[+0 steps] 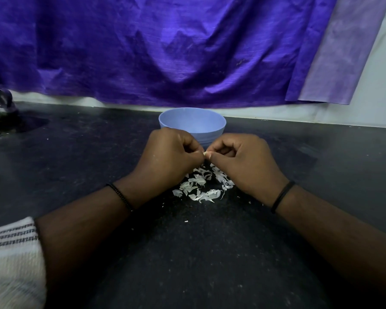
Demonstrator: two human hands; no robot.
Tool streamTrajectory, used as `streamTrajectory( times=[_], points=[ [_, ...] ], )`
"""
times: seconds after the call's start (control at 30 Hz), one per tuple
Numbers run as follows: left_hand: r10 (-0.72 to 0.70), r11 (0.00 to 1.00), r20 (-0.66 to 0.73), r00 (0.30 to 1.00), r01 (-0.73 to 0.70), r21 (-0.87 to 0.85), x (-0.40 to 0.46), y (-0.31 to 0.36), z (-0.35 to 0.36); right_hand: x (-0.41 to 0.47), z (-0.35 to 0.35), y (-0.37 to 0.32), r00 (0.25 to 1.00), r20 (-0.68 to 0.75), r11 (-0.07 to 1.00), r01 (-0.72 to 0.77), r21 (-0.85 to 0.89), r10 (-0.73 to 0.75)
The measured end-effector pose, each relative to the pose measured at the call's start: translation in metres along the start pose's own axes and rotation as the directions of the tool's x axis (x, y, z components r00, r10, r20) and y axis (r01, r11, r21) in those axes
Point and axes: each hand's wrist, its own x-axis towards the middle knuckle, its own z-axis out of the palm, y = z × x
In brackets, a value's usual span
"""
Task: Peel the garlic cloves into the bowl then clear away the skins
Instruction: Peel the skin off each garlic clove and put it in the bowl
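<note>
Above the skins (204,186), just before the bowl (192,126), both hands' curled fingers (212,156) pinch one garlic clove (205,153).

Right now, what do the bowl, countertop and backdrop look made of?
Bowl: probably plastic, matte pale blue, with fine ridges around the wall.
Countertop: looks like polished dark stone, speckled, faintly reflective.
Backdrop: woven purple fabric with a sheen, creased and draped.

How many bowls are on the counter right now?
1. The blue bowl stands on the dark counter just beyond both hands, in front of the purple cloth. Its inside is not visible.
</note>
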Motion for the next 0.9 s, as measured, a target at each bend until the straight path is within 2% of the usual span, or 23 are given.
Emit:
streamTrajectory(
  times=[0.33,0.5,0.57,0.73,0.9],
  points=[
    [-0.162,0.96,0.093,0.982,0.179,-0.215,0.001,0.001,0.0,0.002,-0.003,-0.001,1.0,-0.023,0.999,-0.002,0.04,0.003],
    [-0.243,0.846,0.186,0.952,0.301,-0.439,0.0,0.007,0.002,0.004,-0.003,0.002,1.0,-0.017,0.996,-0.007,0.092,0.009],
    [-0.246,0.818,0.21,0.946,0.319,-0.479,0.0,0.009,0.002,0.005,-0.003,0.004,1.0,-0.014,0.994,-0.011,0.108,0.013],
    [-0.217,0.896,0.17,0.961,0.265,-0.355,0.002,0.001,0.003,0.004,-0.001,0.002,0.996,-0.009,0.986,-0.092,0.139,0.094],
    [-0.179,0.953,0.14,0.974,0.207,-0.22,0.004,-0.005,0.005,0.003,0.0,-0.002,0.98,0.035,0.949,-0.197,0.248,0.194]
  ],
)
